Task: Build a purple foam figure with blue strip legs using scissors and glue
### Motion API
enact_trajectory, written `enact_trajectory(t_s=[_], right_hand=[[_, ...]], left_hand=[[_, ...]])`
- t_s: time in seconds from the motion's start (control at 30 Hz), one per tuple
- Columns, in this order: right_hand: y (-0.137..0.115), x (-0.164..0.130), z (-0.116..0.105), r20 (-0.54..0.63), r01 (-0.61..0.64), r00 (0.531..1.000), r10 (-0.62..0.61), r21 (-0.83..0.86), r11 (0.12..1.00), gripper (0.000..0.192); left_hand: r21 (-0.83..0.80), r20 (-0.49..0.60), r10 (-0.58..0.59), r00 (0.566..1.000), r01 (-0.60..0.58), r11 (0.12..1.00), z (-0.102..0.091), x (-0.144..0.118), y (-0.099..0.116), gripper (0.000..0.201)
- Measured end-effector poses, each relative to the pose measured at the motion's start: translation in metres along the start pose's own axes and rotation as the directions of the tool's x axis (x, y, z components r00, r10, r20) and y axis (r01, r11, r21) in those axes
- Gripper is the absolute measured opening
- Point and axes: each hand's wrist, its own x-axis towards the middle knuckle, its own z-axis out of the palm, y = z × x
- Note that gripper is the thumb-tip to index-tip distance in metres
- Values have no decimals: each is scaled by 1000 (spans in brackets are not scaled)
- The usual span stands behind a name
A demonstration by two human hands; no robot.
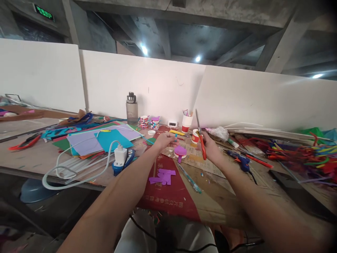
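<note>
My left hand (167,141) is closed in a pinch over the middle of the table, with a small blue piece (176,137), seemingly paper, at its fingertips. My right hand (210,147) grips a pair of scissors with red handles (202,147), blades pointing up and away from me. Between the hands and slightly nearer to me lies a round purple-topped piece (180,151) with a white side and a purple tab. Several short purple strips (162,176) are heaped on the red cardboard (168,200). A teal pen (190,179) lies to their right.
Behind the hands stand a bottle (132,110), small decorated stacks (155,122), a digital clock (172,124) and a paper cup of pens (187,123). Coloured sheets (86,142) and a white charger (120,155) are left; a blue glue gun (240,160) and dark tablet-like slab (297,191) are right.
</note>
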Motion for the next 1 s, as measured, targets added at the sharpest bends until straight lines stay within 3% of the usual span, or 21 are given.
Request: enact_trajectory(t_s=[0.1, 0.17, 0.23, 0.33, 0.5, 0.73, 1.0], right_hand=[[-10, 0, 6, -53, 61, 997, -56, 99, 993, 56], [-16, -4, 5, -31, 30, 999, -27, 115, 993, 46], [-20, -10, 0, 111, -84, 992, 67, 156, 984, 32], [-26, -17, -12, 353, -241, 926, 137, 268, 933, 35], [-29, -20, -27, 511, -283, 854, 100, 295, 913, 40], [-26, -18, -35, 613, -383, 777, 143, 279, 881, 42], [-26, -20, -37, 636, -297, 767, 85, 236, 925, 39]], left_hand=[[13, 27, -16, 1000, 16, 1000, -5, 3, 0, 21], [21, 27, -26, 999, 26, 999, -8, 4, 0, 23], [28, 29, -30, 999, 29, 999, -9, 5, -2, 23], [39, 50, -57, 997, 55, 998, -10, 6, -3, 19], [22, 75, -98, 992, 97, 995, -12, 4, 0, 18], [-22, 130, -99, 987, 103, 994, -17, 3, 4, 13], [1, 163, -87, 983, 88, 996, -20, 5, 2, 12]])
